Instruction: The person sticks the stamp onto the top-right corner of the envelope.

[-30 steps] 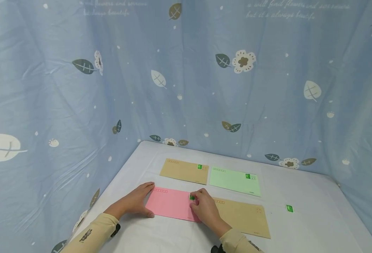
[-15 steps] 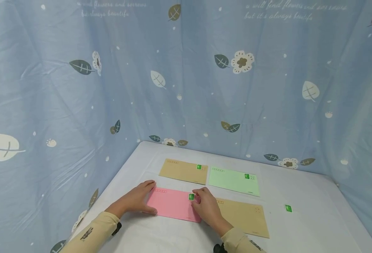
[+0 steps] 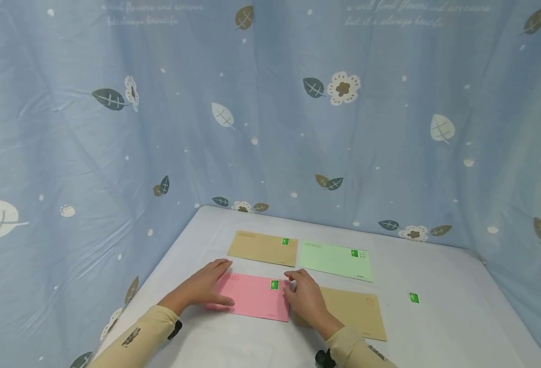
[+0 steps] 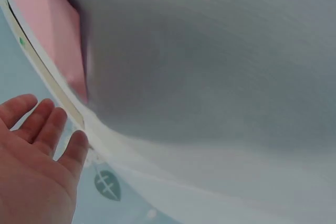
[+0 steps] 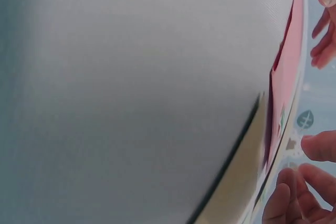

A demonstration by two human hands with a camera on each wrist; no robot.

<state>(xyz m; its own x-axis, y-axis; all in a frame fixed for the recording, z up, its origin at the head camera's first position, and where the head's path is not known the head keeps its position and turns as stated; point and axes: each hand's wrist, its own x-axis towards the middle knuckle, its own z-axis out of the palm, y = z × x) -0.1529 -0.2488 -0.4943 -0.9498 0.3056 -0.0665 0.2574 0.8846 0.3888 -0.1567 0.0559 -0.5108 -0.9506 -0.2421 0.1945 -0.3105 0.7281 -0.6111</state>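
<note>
A pink envelope (image 3: 252, 301) lies at the front left, a green stamp (image 3: 274, 284) at its upper right corner. My left hand (image 3: 201, 286) is over its left end, fingers extended and thumb apart; the left wrist view shows the hand (image 4: 39, 166) raised with nothing in it. Over the pink envelope's right edge is my right hand (image 3: 308, 301), partly covering the brown envelope (image 3: 355, 312) beside it. In the right wrist view that hand's fingers (image 5: 283, 203) bend loosely, thumb apart, holding nothing visible.
Behind lie another brown envelope (image 3: 258, 249) with a green stamp (image 3: 285, 241) and a light green envelope (image 3: 332, 262) with its own stamp (image 3: 354, 253). One loose green stamp (image 3: 414, 297) is on the white table (image 3: 454, 317) at right. A blue patterned curtain (image 3: 270, 102) encloses the table.
My right hand has drawn right, off the stamp on the pink envelope, uncovering it fully. My left hand has shifted slightly right over the envelope's left end. The head view has turned slightly.
</note>
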